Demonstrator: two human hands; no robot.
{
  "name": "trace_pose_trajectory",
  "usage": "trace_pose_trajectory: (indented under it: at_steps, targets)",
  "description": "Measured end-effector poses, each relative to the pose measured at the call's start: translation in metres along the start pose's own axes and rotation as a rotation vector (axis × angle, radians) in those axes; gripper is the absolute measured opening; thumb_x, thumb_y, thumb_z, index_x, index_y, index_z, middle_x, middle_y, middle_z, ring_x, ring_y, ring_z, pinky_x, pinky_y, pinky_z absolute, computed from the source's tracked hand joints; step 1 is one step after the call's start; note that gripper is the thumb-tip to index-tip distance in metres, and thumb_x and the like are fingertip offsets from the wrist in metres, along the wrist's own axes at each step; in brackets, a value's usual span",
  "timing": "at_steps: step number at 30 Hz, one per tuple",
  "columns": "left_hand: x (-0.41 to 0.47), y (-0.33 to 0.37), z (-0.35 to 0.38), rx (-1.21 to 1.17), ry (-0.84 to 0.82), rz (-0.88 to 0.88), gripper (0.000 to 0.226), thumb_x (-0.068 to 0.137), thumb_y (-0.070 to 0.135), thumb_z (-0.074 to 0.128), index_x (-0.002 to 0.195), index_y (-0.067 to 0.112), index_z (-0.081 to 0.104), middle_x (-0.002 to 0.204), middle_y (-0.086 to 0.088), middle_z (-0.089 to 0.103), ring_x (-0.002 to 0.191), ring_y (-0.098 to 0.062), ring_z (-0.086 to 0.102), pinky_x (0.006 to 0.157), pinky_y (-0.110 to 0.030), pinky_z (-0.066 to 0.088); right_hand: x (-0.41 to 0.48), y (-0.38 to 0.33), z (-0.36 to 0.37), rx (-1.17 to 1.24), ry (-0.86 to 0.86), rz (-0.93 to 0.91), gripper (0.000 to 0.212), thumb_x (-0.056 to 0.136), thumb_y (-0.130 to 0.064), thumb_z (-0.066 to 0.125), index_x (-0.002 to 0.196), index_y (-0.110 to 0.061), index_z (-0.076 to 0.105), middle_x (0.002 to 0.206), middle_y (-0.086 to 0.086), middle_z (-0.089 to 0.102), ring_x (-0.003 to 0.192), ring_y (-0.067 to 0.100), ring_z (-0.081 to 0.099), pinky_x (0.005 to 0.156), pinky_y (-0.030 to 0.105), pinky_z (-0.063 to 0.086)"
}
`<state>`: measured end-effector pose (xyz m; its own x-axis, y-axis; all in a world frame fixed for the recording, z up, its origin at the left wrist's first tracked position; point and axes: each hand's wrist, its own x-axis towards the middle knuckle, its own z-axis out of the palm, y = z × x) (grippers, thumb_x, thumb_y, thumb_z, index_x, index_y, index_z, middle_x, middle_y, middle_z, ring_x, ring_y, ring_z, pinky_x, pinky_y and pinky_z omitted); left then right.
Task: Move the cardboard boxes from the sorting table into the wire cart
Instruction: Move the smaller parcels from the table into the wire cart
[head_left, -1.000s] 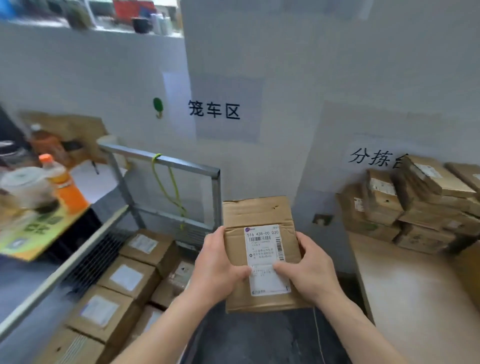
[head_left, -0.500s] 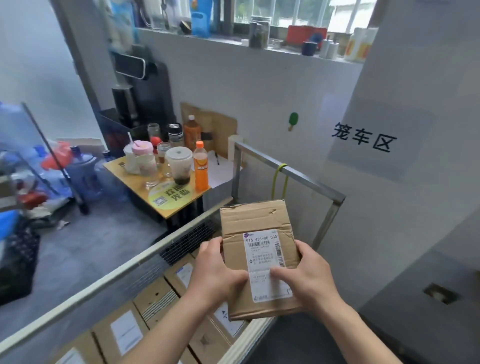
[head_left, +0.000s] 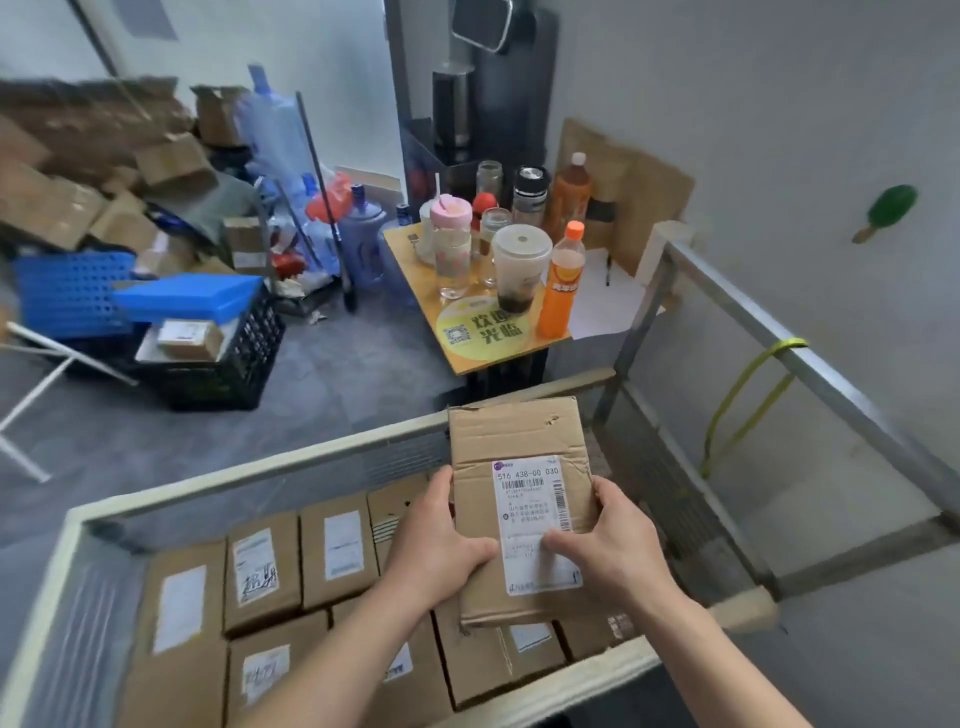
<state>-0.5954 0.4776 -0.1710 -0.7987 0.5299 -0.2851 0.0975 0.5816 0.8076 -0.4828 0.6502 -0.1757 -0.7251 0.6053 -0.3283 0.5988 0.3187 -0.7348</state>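
Both your left hand (head_left: 441, 540) and right hand (head_left: 608, 545) grip the cardboard box (head_left: 519, 441) by its sides over the wire cart (head_left: 260, 469), probably for a flat drop.

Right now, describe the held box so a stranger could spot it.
Start at the wire cart across the lower frame. Above its packed boxes, the left hand and right hand grip one cardboard box. It alone is lifted, labelled 516 438-00 030.

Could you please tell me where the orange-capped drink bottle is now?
In the head view, the orange-capped drink bottle stands at the yellow table's right edge, beside the lidded cup, just beyond the wire cart.
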Motion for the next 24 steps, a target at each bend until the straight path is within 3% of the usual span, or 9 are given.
trace_pose_trajectory:
  at_steps: [8,11,13,15,21,24]
  targets:
    - [0.018,-0.052,0.047,-0.031,0.111,-0.278,0.062,0.067,0.016,0.085,0.118,0.032,0.054,0.109,0.013,0.067,0.097,-0.008,0.065,0.086,-0.032,0.056,0.056,0.041,0.031,-0.115,-0.221,-0.023,0.063,0.070,-0.032,0.088,0.116,-0.037,0.046,0.104,-0.020,0.059,0.091,0.001,0.058,0.064,0.011,0.044]
    - [0.025,-0.084,0.066,-0.028,0.107,-0.361,0.060,0.070,0.013,0.085,0.118,0.029,0.053,0.111,0.011,0.066,0.099,-0.011,0.064,0.083,-0.026,0.052,0.069,0.060,0.054,-0.157,-0.271,0.011,0.063,0.069,-0.033,0.087,0.120,-0.031,0.050,0.110,-0.016,0.063,0.099,0.008,0.062,0.077,0.028,0.057]
    - [0.028,-0.107,0.079,-0.030,0.104,-0.413,0.057,0.072,0.011,0.082,0.115,0.031,0.051,0.107,0.013,0.065,0.099,-0.012,0.063,0.082,-0.026,0.050,0.076,0.077,0.073,-0.193,-0.288,0.031,0.063,0.069,-0.032,0.085,0.122,-0.029,0.052,0.111,-0.013,0.065,0.103,0.013,0.063,0.085,0.037,0.057]
    - [0.029,-0.122,0.088,-0.014,0.092,-0.441,0.056,0.073,0.011,0.081,0.116,0.031,0.051,0.103,0.015,0.063,0.098,-0.012,0.062,0.081,-0.027,0.050,0.078,0.090,0.085,-0.214,-0.295,0.048,0.064,0.069,-0.032,0.083,0.125,-0.029,0.051,0.109,-0.013,0.065,0.101,0.014,0.062,0.082,0.033,0.053]
    - [0.033,-0.182,0.119,0.009,0.063,-0.521,0.058,0.075,0.010,0.081,0.123,0.025,0.053,0.116,0.006,0.064,0.103,-0.016,0.062,0.087,-0.032,0.054,0.089,0.138,0.135,-0.280,-0.377,0.093,0.051,0.072,-0.031,0.083,0.108,-0.031,0.046,0.095,-0.019,0.058,0.088,0.011,0.060,0.069,0.027,0.046]
    - [0.037,-0.206,0.131,0.003,0.050,-0.552,0.058,0.076,0.010,0.080,0.124,0.026,0.052,0.117,0.006,0.063,0.102,-0.015,0.062,0.085,-0.032,0.055,0.094,0.156,0.156,-0.306,-0.405,0.104,0.054,0.075,-0.029,0.080,0.111,-0.032,0.041,0.094,-0.019,0.056,0.089,0.012,0.059,0.065,0.023,0.044]
